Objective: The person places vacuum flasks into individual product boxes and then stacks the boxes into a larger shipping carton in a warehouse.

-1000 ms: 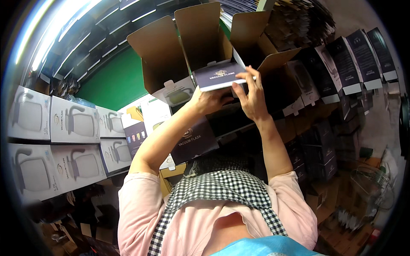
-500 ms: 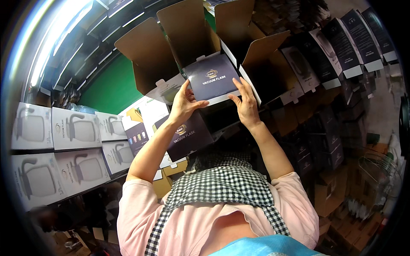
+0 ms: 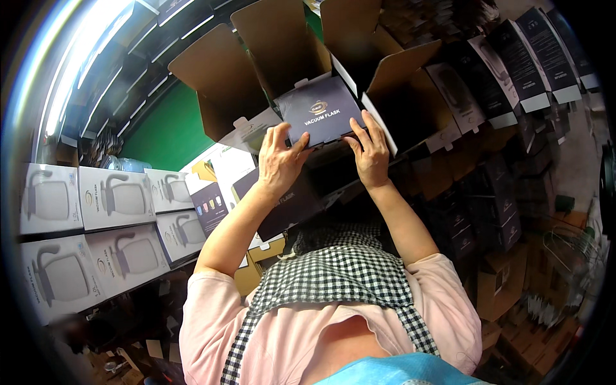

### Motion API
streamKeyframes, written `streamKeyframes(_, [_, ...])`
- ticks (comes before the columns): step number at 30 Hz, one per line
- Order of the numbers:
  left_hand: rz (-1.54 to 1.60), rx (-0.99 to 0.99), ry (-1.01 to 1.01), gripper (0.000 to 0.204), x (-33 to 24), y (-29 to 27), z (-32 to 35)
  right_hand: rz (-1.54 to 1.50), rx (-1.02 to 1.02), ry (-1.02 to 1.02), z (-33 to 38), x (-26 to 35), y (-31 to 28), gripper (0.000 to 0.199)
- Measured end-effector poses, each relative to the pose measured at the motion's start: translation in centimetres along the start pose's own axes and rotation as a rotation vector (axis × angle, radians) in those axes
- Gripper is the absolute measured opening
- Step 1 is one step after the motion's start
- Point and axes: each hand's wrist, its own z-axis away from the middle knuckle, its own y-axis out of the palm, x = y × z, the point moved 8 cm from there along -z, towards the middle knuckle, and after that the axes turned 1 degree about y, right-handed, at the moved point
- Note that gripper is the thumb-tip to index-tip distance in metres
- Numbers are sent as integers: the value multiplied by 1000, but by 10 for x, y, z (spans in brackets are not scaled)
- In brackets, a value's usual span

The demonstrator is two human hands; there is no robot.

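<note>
A flask box [image 3: 321, 96] with a dark purple top stands in front of me among open carton flaps. Its top panel lies nearly flat, with a white near edge. My left hand [image 3: 280, 160] is closed about the near left corner, its thumb on the purple panel and its other fingers bent at the left side. At the near right corner my right hand [image 3: 372, 154] grips the box, fingers on top and thumb by the front edge. Below my left wrist is a second dark purple box [image 3: 292, 212], partly hidden by that forearm.
White flask boxes [image 3: 122, 199] with pitcher pictures are stacked in two rows at the left. Brown carton flaps [image 3: 269, 38] rise behind the flask box. Dark boxes [image 3: 507, 70] line the far right, and more dark boxes [image 3: 494, 199] are stacked below them. A green surface [image 3: 167, 125] shows at far left.
My left hand has turned over the near left corner, its thumb shifting onto the purple panel and its fingers bending. My right hand stays at the right corner, nearly unmoved.
</note>
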Motion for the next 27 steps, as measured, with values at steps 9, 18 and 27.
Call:
streamKeyframes(9, [47,252,43,37,10,32,20,31,209,-36,-1,14,2,56])
streamKeyframes(18, [77,264,4,33,4,31,17,123,307,-115,6,10,6,57])
streamKeyframes(27, [64,308,92,39,5,31,7,289,368,-86,15,14,17,72])
